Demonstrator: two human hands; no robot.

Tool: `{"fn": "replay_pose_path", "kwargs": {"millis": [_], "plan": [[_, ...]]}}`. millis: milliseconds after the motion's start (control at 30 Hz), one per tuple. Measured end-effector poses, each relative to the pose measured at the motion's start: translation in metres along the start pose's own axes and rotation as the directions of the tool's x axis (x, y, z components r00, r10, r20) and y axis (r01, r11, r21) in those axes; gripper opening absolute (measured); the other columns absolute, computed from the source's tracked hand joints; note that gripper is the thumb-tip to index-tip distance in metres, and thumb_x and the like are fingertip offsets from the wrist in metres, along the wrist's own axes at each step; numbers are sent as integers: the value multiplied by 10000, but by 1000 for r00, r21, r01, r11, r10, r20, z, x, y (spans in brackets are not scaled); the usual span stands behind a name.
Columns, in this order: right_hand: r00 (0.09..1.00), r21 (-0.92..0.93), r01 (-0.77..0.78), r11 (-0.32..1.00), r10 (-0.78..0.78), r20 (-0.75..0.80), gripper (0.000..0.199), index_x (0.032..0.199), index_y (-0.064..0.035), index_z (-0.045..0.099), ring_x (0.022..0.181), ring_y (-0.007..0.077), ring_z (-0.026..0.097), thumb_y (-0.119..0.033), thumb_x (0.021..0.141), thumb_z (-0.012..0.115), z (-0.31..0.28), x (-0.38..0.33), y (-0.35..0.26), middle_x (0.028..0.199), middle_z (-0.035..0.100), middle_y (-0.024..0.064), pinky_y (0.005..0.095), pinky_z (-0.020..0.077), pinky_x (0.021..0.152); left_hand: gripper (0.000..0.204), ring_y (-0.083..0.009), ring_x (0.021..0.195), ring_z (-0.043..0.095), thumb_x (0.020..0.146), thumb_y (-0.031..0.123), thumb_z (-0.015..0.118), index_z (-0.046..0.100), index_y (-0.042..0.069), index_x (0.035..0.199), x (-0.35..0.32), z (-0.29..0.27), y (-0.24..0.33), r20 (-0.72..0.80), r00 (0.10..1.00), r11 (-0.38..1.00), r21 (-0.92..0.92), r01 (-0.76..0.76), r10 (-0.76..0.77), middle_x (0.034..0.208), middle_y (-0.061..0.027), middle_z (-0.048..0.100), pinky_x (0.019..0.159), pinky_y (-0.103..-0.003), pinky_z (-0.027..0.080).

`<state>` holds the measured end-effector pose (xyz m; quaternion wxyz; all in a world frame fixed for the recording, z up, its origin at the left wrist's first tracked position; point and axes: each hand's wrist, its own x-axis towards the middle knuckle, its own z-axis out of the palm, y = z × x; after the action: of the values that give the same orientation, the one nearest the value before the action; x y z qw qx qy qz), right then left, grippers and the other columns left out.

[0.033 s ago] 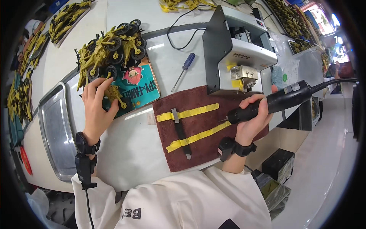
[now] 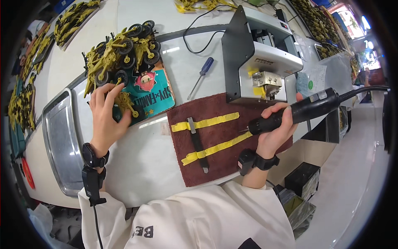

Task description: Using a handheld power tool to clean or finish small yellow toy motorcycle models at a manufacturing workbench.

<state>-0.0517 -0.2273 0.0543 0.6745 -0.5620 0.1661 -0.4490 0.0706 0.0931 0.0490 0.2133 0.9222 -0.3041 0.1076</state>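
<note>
My left hand (image 2: pixel 107 108) is at the near edge of a pile of yellow toy vehicles (image 2: pixel 108 56) with black spoked wheels. Its fingers and thumb are curled round one yellow wheeled toy (image 2: pixel 126 103), partly hidden by the hand. The pile lies on a teal board (image 2: pixel 159 92) with a cartoon picture. My right hand (image 2: pixel 277 128) is wrapped round a black electric screwdriver (image 2: pixel 309 111). Its tip points left, above a brown cloth (image 2: pixel 226 154). A black bar-shaped tool (image 2: pixel 197 143) with metal ends lies on that cloth, across two yellow tape strips (image 2: pixel 219 120).
Beyond the cloth stands a grey-and-black machine (image 2: pixel 259 62) with a metal fitting and a cable. A blue-handled screwdriver (image 2: pixel 202 75) lies left of it. A metal tray (image 2: pixel 66 178) sits at the left. More yellow toy parts (image 2: pixel 74 23) are heaped farther back.
</note>
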Motion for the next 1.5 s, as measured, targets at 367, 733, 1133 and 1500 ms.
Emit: {"fn": "replay_pose_path", "kwargs": {"millis": [367,733,1133,1500], "plan": [[1000,-62,-3,998,2,-22,571,1320,-12,287,508,162,506,-207,835,518,2,-3,1,692,505,85,276,445,501,662,-344,1089,448,561,-22,640,496,80,1199,-13,3,-9,-83,996,998,-53,17,-21,1182,-166,443,963,-414,328],[1000,-95,11,995,-10,8,497,1306,-49,317,548,152,474,-284,898,476,0,-4,2,689,496,67,286,414,537,622,-314,1039,506,541,114,661,520,68,1145,-33,23,87,-294,934,837,-444,-321,202,1101,-155,477,861,-425,386],[857,82,512,855,-515,28,718,1275,-76,293,451,186,490,-643,844,382,26,58,-72,629,539,85,316,430,459,711,-339,1308,263,775,291,560,289,6,1366,-25,60,133,317,901,942,-251,-220,295,1436,-197,241,1034,-513,141],[926,-9,341,940,-333,179,518,1242,24,326,459,176,503,-296,878,507,39,53,-50,613,517,88,291,437,465,915,-335,1202,365,692,436,664,252,-19,1371,-23,63,112,254,903,852,-488,-188,345,1424,-188,272,983,-436,215]]}}
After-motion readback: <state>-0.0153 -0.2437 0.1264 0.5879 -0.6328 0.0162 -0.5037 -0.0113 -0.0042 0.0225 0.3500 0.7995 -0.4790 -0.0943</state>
